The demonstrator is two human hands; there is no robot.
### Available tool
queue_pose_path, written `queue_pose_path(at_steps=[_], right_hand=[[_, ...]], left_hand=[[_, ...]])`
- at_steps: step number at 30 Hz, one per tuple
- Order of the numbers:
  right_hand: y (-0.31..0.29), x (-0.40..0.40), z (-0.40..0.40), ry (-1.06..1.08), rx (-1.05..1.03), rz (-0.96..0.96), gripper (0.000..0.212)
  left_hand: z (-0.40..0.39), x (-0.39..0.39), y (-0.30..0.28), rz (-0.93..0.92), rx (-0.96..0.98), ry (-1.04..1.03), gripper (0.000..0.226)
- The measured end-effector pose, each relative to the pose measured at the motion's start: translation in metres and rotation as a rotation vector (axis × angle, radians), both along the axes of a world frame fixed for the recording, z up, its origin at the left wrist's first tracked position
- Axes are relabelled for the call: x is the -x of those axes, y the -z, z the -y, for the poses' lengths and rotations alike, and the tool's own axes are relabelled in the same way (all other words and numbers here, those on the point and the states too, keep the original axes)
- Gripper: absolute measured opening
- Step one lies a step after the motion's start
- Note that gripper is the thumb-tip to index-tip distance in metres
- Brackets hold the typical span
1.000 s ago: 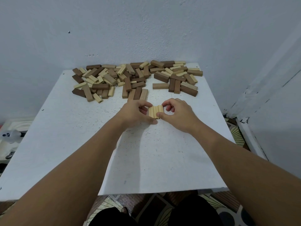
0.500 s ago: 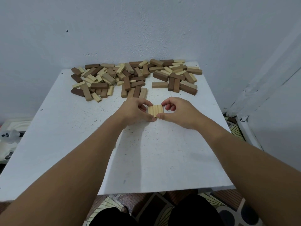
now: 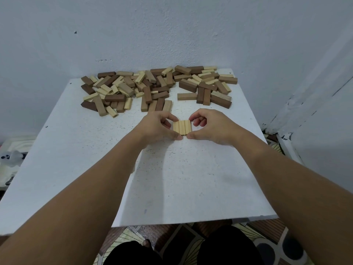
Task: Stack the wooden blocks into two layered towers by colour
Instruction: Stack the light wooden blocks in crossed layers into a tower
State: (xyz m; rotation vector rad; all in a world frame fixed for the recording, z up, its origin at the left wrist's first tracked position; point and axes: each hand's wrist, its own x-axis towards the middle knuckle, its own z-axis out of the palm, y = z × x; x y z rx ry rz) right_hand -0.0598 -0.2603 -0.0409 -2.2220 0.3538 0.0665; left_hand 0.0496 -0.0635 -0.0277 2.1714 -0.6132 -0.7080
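Observation:
Three light wooden blocks (image 3: 182, 127) lie side by side in a flat row on the white table (image 3: 172, 184), a little beyond its middle. My left hand (image 3: 157, 128) and my right hand (image 3: 211, 127) frame this row from either side. On each hand the thumb tip sits at the near edge and the index finger curls to the far corner. A loose pile of dark, mid-brown and light blocks (image 3: 122, 90) stretches along the back of the table, with more blocks (image 3: 208, 88) at the back right.
A grey wall (image 3: 172, 35) rises right behind the pile. The table's front edge (image 3: 191, 221) is close to my knees, and its right edge runs near a wall corner. Patterned flooring (image 3: 267, 243) shows below, and some clutter (image 3: 11, 155) lies left of the table.
My hands have drawn slightly apart, so all three light blocks now show between them. The row has stayed where it was.

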Motion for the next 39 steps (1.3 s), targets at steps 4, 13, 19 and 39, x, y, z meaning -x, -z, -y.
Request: queue_pose_path(at_steps=[4,13,19,39], right_hand=[[0.0012,0.0000,0.0004,0.006,-0.008,-0.003,0.057],[-0.0002,0.0006,0.0019,-0.010,-0.036,-0.005,0.056],[-0.0020,0.0007,-0.0014,-0.005,-0.016,-0.007,0.056],[-0.0013,0.0011,-0.0039,-0.030,0.005,0.000,0.071]], left_hand=[[-0.0016,-0.0007,0.0011,-0.009,0.008,-0.003,0.062],[-0.0017,-0.0010,0.0029,-0.012,0.004,-0.002,0.064],[-0.0016,-0.0023,0.0031,-0.007,-0.005,0.002,0.063],[-0.0021,-0.0011,0.0007,-0.038,0.007,-0.004,0.066]])
